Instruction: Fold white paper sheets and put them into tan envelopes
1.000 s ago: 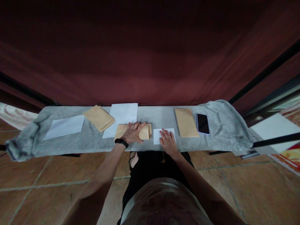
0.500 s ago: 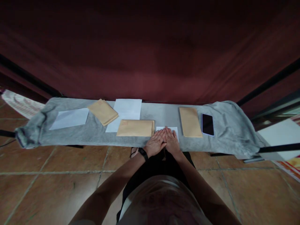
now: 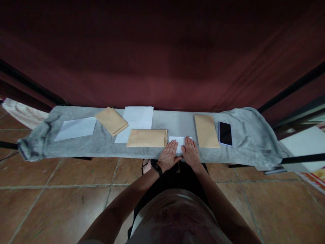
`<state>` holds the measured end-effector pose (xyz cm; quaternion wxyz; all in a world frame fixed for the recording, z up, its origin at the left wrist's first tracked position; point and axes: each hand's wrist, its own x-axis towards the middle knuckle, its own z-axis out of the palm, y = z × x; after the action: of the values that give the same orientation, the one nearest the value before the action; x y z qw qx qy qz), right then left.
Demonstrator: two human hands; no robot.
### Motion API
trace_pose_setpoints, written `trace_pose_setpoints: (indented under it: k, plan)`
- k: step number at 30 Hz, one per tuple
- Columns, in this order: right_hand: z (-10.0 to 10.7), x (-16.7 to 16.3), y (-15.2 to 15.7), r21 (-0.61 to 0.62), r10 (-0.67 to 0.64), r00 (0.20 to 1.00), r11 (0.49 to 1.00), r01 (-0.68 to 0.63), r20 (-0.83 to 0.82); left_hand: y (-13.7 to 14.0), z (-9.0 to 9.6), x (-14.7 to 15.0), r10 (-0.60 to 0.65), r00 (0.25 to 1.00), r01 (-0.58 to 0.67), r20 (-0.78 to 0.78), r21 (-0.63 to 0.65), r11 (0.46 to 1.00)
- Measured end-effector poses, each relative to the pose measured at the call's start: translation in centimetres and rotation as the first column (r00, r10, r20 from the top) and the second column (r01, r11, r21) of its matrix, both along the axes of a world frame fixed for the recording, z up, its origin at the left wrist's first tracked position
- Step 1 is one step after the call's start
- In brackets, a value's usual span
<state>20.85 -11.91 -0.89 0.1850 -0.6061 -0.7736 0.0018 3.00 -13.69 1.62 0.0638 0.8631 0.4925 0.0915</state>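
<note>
A small folded white paper (image 3: 180,143) lies near the front edge of the cloth-covered table. My left hand (image 3: 168,155) rests flat on its left part, fingers stretched forward, with a dark band on the wrist. On its right part my right hand (image 3: 190,152) lies flat, fingers outstretched. The middle of the paper shows between the hands. Just left of my left hand is a brown envelope (image 3: 146,138). Another brown envelope (image 3: 207,131) lies to the right of my right hand.
Beyond the right envelope lies a phone (image 3: 225,133). Towards the left are a white sheet (image 3: 139,117) partly under the envelope, several stacked brown envelopes (image 3: 111,121) and another white sheet (image 3: 75,128). Grey cloth (image 3: 175,122) covers the narrow table. A dark red curtain (image 3: 162,78) hangs behind it.
My hands, which were together over the middle of the paper, have moved apart. The right one slid to the right, the left one slightly left, uncovering the paper's middle.
</note>
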Motion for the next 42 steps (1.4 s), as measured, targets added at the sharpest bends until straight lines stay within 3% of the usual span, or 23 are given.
trace_pose_setpoints:
  k: [9, 17, 21, 31, 35, 42]
  plan:
    - [-0.1, 1.0, -1.4, 0.009, -0.068, 0.998, 0.998, 0.068, -0.010, 0.0, -0.4, 0.4, 0.014, 1.000, -0.014, -0.002, 0.015, 1.000]
    - [1.2, -2.9, 1.4, -0.128, 0.143, 0.989, 0.981, -0.148, -0.047, 0.1, -1.2, 0.6, 0.007, 1.000, -0.007, -0.001, -0.008, 1.000]
    - [0.7, -3.8, 1.9, -0.104, 0.109, 0.992, 0.988, -0.114, -0.057, -0.1, -1.3, 0.6, 0.026, 1.000, -0.026, -0.003, -0.010, 1.000]
    - [0.0, -0.3, 0.7, -0.020, 0.032, 0.999, 0.999, -0.032, -0.005, -0.1, -0.3, 0.6, 0.029, 0.999, -0.029, -0.026, -0.023, 0.999]
    - [-0.2, 0.3, 0.0, -0.012, 0.017, 1.000, 1.000, -0.017, 0.014, -0.3, 0.1, 0.6, 0.039, 0.999, -0.039, 0.035, -0.011, 0.999]
    - [-0.3, 0.9, -0.7, -0.009, 0.074, 0.994, 0.997, -0.073, 0.082, 0.6, 0.2, 4.7, 0.077, 0.982, -0.074, 0.174, -0.023, 0.997]
